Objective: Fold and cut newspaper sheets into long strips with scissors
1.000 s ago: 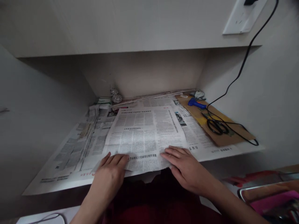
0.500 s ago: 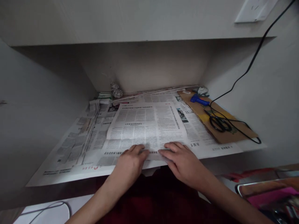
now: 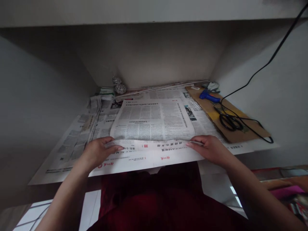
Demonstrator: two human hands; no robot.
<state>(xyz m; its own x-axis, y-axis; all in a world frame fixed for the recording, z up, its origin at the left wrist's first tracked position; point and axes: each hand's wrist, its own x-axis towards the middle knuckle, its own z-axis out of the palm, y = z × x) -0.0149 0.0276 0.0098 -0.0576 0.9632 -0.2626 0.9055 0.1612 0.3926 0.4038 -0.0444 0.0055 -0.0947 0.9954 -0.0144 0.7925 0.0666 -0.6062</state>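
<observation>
A newspaper sheet [image 3: 149, 118] lies flat before me, its near edge folded up into a narrow strip that runs from hand to hand. My left hand [image 3: 97, 152] pinches the left end of this fold between thumb and fingers. At the right end, my right hand [image 3: 208, 147] grips the fold the same way, with the thumb on the near side. More newspaper [image 3: 139, 163] covers the tabletop underneath and reaches its front edge.
On the right, a cardboard piece [image 3: 231, 128] carries a blue glue gun [image 3: 209, 96], black scissors [image 3: 229, 122] and a black cord [image 3: 258, 70]. Folded newspaper strips [image 3: 92, 115] lie at left. A twisted paper figure [image 3: 119, 86] and thin paper rods [image 3: 163, 86] are at the back.
Both hands have moved apart from the middle of the sheet's near edge to its two ends. That edge is now lifted and folded over. The view has shifted slightly.
</observation>
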